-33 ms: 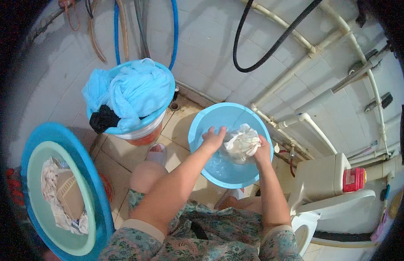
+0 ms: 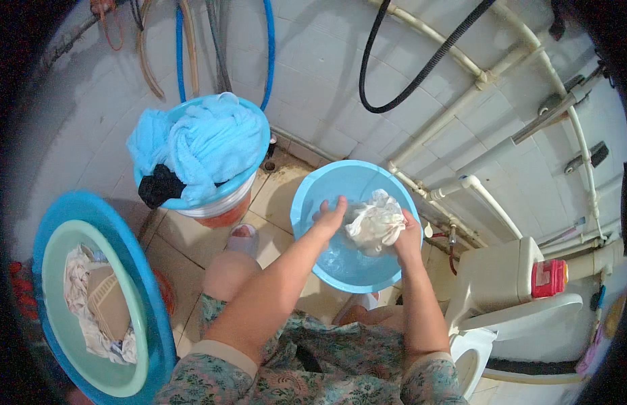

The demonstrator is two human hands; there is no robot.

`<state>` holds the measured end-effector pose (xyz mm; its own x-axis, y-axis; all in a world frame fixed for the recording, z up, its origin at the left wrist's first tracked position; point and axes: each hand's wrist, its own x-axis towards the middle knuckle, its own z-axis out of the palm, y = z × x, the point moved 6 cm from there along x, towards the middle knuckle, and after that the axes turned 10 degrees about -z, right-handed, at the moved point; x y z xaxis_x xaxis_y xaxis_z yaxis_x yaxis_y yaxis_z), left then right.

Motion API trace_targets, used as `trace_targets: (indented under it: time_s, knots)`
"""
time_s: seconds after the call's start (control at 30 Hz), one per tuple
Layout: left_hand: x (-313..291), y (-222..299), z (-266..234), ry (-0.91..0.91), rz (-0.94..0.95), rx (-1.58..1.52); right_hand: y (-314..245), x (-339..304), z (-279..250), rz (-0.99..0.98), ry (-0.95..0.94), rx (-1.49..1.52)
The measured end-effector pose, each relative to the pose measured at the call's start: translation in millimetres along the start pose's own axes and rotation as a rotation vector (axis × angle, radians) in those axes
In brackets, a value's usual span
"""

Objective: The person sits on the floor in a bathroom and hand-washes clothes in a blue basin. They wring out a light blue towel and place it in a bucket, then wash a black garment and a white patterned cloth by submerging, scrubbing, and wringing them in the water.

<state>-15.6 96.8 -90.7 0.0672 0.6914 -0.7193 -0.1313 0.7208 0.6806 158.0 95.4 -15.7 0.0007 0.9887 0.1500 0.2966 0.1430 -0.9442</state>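
A light blue basin [image 2: 306,192] with water in it is in front of me on the tiled floor. My right hand [image 2: 409,236] is closed on a wet, bunched white cloth [image 2: 374,219] over the water, gripping its right side. To the left of the cloth is my left hand [image 2: 331,217], over the basin too. Its thumb and fingers are apart, and I see nothing held in them. Part of its fingers is hidden behind the hand.
A bucket at the left holds a blue basin heaped with a light blue towel [image 2: 215,145] and a black cloth [image 2: 163,185]. Nearer, a green basin [image 2: 141,324] with clothes sits in a larger blue one [image 2: 161,337]. A toilet [image 2: 492,283] and pipes [image 2: 435,135] are at right.
My left hand's fingers look slightly more spread. The cloth and my right hand have barely shifted.
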Motion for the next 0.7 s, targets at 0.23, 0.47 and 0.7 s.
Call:
trace_targets:
  time_s: [0.23,0.47,0.7]
  knots:
    - [-19,29,41,-0.958,-0.114,-0.743,-114,-67,55,-0.651,-0.317,-0.406]
    - [24,13,35,-0.687,0.237,-0.569,-68,-56,55,-0.453,-0.236,-0.219]
    - [17,7,47,-0.613,0.355,-0.314,-17,-10,27,-0.257,0.128,-0.471]
